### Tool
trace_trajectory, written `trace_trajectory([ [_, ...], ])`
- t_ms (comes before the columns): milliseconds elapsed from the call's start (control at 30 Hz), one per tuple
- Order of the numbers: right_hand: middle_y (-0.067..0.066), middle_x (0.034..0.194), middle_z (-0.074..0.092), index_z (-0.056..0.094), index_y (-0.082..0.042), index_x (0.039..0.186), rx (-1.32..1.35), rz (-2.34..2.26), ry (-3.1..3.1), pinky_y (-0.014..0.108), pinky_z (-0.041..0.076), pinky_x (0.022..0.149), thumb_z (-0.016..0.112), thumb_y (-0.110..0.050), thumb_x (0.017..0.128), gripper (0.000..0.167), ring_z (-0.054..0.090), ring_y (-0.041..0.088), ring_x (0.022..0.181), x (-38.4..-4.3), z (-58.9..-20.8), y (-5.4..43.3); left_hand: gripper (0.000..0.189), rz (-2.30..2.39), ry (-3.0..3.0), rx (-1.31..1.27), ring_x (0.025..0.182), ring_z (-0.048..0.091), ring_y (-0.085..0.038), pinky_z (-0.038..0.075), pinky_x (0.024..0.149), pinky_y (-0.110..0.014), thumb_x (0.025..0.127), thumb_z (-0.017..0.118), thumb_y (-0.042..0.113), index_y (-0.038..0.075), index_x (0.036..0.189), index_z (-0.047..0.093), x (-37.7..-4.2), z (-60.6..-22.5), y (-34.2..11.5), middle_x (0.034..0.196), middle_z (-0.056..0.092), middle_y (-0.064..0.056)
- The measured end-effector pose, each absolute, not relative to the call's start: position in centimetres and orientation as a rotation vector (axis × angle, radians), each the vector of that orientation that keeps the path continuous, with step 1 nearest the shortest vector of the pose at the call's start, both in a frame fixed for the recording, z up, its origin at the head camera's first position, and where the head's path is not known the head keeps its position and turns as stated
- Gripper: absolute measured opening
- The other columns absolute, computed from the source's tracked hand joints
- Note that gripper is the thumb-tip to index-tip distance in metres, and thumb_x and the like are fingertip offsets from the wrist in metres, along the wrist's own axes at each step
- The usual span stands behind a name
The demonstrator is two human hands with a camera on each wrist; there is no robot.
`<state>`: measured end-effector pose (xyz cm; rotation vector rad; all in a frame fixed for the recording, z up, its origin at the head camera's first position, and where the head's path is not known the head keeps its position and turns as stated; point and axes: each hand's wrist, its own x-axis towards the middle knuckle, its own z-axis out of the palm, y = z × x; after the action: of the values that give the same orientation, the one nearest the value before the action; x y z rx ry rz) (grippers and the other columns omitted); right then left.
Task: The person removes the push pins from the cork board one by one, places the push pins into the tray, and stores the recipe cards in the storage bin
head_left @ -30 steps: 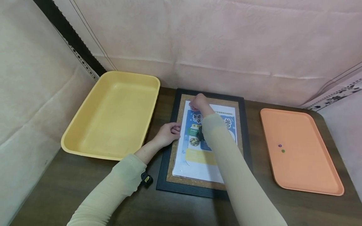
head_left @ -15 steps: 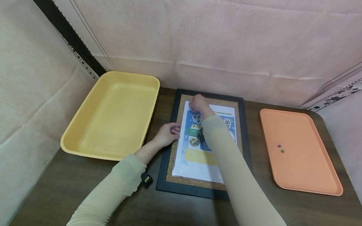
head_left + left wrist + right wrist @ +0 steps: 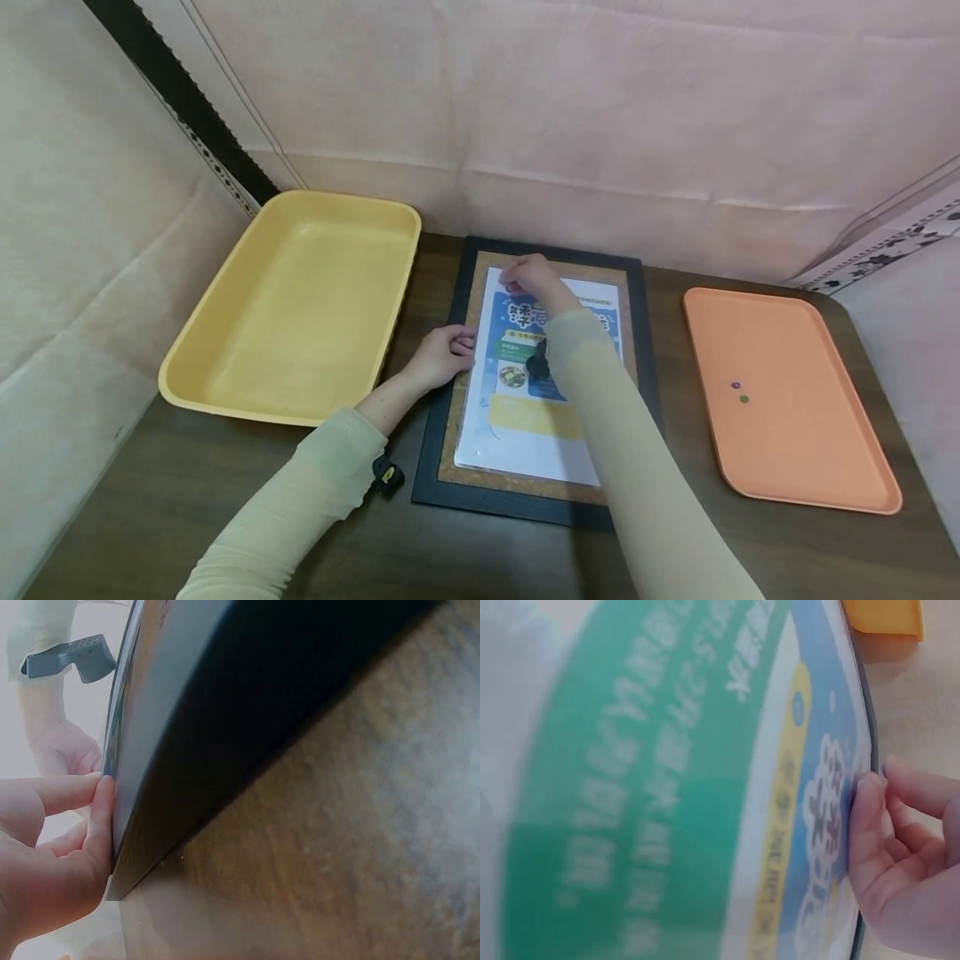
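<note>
A blue and white poster (image 3: 517,333) in a clear sleeve lies on a cork board (image 3: 457,442) with a black frame (image 3: 487,510). My left hand (image 3: 438,357) rests at the poster's left edge, its fingertips pressing there; in the left wrist view its thumb and a finger (image 3: 64,793) meet at the board's edge. Over the poster's top left corner is my right hand (image 3: 528,273). In the right wrist view, the thumb and index finger of this hand (image 3: 915,855) pinch a tiny purple pushpin (image 3: 885,771), mostly hidden by the fingertips.
A deep yellow tray (image 3: 171,367) stands left of the board. On the right lies an orange tray (image 3: 810,433) with a small purple pin (image 3: 736,385) and a small green pin (image 3: 744,399). Pink cloth (image 3: 570,142) hangs behind the table (image 3: 150,500).
My right wrist and forearm have shifted slightly to the right, while the fingers stay at the poster's top left corner. The left hand keeps its place at the left edge.
</note>
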<state>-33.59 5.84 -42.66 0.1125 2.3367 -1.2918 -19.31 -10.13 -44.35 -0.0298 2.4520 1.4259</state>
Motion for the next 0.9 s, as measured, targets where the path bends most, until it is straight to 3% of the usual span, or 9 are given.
trace_trajectory([
  [167, 0.006, 0.105, 0.065, 0.065, -0.011, 0.11, 0.2, -1.478, 2.222, 0.031, 0.05, 0.091, 0.059, -0.024, 0.091, 0.024, 0.063, 0.018, 0.095, -33.2, -42.7, 6.6, 0.046, 1.431, 2.449, -0.042, 0.1, 0.058, -0.023, 0.052, 0.087, -0.033, 0.087, 0.062, 0.004, 0.0, 0.131, 0.05, -19.3, -44.4, -10.0, 0.115, 0.059, -0.015],
  [500, 0.005, 0.098, 0.067, 0.063, -0.008, 0.113, 0.205, -1.572, 2.14, 0.023, 0.053, 0.078, 0.064, -0.017, 0.088, 0.027, 0.064, 0.014, 0.083, -32.8, -42.6, 7.7, 0.046, 1.441, 2.453, -0.038, 0.1, 0.059, -0.023, 0.052, 0.087, -0.033, 0.086, 0.061, 0.003, -0.002, 0.13, 0.05, -19.4, -44.5, -10.0, 0.114, 0.059, -0.016],
  [900, 0.004, 0.09, 0.065, 0.064, -0.005, 0.107, 0.195, -1.573, 2.118, 0.022, 0.054, 0.075, 0.062, -0.017, 0.089, 0.022, 0.064, 0.015, 0.082, -31.2, -42.5, 9.6, 0.047, 1.449, 2.46, -0.049, 0.1, 0.058, -0.024, 0.052, 0.087, -0.033, 0.086, 0.06, 0.002, -0.002, 0.131, 0.049, -19.1, -44.3, -10.1, 0.115, 0.058, -0.017],
])
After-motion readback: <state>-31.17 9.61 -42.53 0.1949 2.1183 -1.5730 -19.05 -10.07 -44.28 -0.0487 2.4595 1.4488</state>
